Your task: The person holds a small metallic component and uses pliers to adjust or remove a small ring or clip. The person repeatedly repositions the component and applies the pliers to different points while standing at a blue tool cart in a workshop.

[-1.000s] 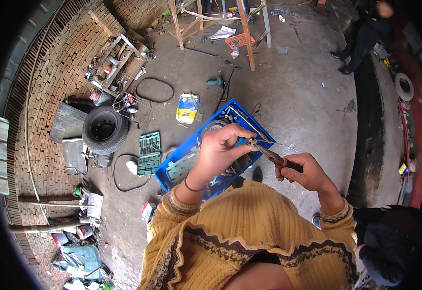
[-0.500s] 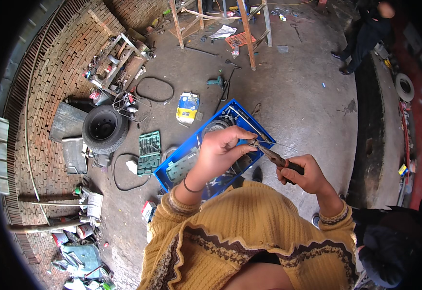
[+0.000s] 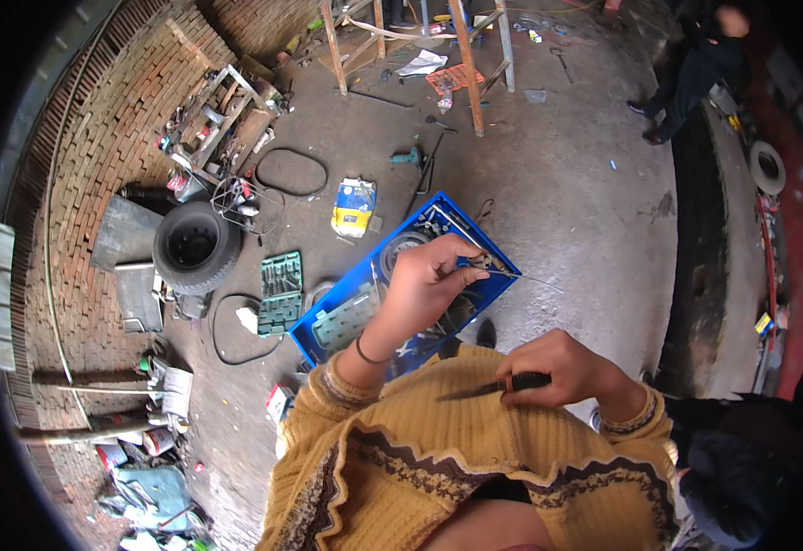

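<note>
My left hand [image 3: 424, 289] pinches a small metal fitting [image 3: 479, 263] between thumb and forefinger, with a thin wire [image 3: 537, 280] extending to the right from it. Below and to the right, my right hand [image 3: 558, 372] grips dark-handled pliers [image 3: 475, 392], their jaws pointing left across my yellow knit sweater, apart from the fitting. Under my left hand a blue tray [image 3: 351, 280] lies on the floor, holding tools, a round metal part and a pale green plastic case. My left hand hides part of its contents.
Around the tray lie a green tool case [image 3: 280, 312], tire [image 3: 220, 266], belts, yellow-and-blue bag [image 3: 354, 209] and power drill [image 3: 406, 158]. Wooden trestles [image 3: 475, 115] stand at top, clutter lines the brick wall. A person [image 3: 682, 78] is at upper right, dark-clothed figure [image 3: 732, 477] at lower right.
My right hand has moved down toward my sweater, taking the pliers away from the fitting and turning them leftward. My left hand still holds the fitting, in nearly the same place.
</note>
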{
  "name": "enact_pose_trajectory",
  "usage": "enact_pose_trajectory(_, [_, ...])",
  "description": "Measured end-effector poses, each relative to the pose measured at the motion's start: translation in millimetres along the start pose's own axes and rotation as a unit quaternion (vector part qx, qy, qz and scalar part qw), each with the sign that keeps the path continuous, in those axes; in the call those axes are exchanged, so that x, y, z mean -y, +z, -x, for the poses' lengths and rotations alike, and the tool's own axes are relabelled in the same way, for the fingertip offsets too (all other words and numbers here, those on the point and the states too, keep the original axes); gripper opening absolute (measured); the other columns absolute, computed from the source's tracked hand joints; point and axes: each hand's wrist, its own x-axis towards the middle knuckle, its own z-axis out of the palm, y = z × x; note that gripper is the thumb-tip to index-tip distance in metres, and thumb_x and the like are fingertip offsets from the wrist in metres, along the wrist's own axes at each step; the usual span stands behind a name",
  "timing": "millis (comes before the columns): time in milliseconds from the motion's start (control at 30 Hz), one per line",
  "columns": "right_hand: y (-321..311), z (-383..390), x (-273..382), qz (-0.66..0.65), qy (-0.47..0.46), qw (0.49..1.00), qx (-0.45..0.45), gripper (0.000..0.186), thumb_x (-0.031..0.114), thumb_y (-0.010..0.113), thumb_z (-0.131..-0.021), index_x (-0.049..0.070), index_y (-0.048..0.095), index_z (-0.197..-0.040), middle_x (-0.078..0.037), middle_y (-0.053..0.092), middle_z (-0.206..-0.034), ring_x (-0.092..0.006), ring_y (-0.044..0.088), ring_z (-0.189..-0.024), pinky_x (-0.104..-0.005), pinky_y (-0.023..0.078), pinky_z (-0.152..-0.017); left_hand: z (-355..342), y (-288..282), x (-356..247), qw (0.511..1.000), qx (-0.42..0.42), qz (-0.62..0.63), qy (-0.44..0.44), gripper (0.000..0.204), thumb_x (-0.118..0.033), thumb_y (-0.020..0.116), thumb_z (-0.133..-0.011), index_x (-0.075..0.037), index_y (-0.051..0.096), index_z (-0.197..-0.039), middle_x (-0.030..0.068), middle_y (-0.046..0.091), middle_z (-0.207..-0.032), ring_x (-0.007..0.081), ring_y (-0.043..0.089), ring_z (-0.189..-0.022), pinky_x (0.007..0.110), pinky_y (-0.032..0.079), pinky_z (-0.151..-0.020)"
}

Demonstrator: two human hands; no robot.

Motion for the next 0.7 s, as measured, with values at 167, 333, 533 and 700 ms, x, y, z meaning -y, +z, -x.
enact_pose_trajectory(167, [-1,-7,-1,0.026,0.098,0.986,-0.134,0.016,0.012,0.077,-0.08,-0.001,0.066,-0.081,-0.011,0.064,-0.07,-0.0209,0.06,-0.058,-0.0306,0.047,-0.057,-1,-5,5,0.887,0.0,0.437,-0.152,0.012,-0.01,0.068,-0.093,-0.004,0.064,-0.102,-0.0083,0.043,-0.067,0.0022,0.034,-0.052,0.021,0.027,-0.047])
enact_pose_trajectory(333, [-2,-14,-5,0.085,0.127,0.97,-0.189,0.015,0.008,0.076,-0.08,-0.002,0.064,-0.08,-0.012,0.062,-0.07,-0.0202,0.057,-0.058,-0.0314,0.045,-0.056,-2,9,9,0.678,-0.016,0.671,-0.298,0.021,-0.023,0.056,-0.101,-0.003,0.058,-0.105,-0.0076,0.031,-0.065,0.0043,0.031,-0.056,0.021,0.026,-0.05])
enact_pose_trajectory(533, [-11,-23,-4,0.19,0.113,0.959,-0.178,0.016,0.01,0.078,-0.079,0.0,0.066,-0.083,-0.013,0.065,-0.076,-0.0281,0.062,-0.062,-0.035,0.049,-0.058,2,26,17,0.626,-0.048,0.72,-0.296,0.025,-0.026,0.051,-0.103,-0.002,0.056,-0.105,-0.0042,0.035,-0.071,0.0094,0.038,-0.067,0.025,0.037,-0.064])
enact_pose_trajectory(700, [-16,-29,-1,0.321,0.078,0.929,-0.166,0.017,0.013,0.078,-0.077,0.003,0.065,-0.08,-0.01,0.065,-0.077,-0.0271,0.065,-0.067,-0.0362,0.052,-0.06,4,34,23,0.59,-0.071,0.74,-0.315,0.027,-0.028,0.051,-0.104,-0.002,0.056,-0.107,-0.0019,0.042,-0.075,0.0113,0.044,-0.073,0.026,0.043,-0.072])
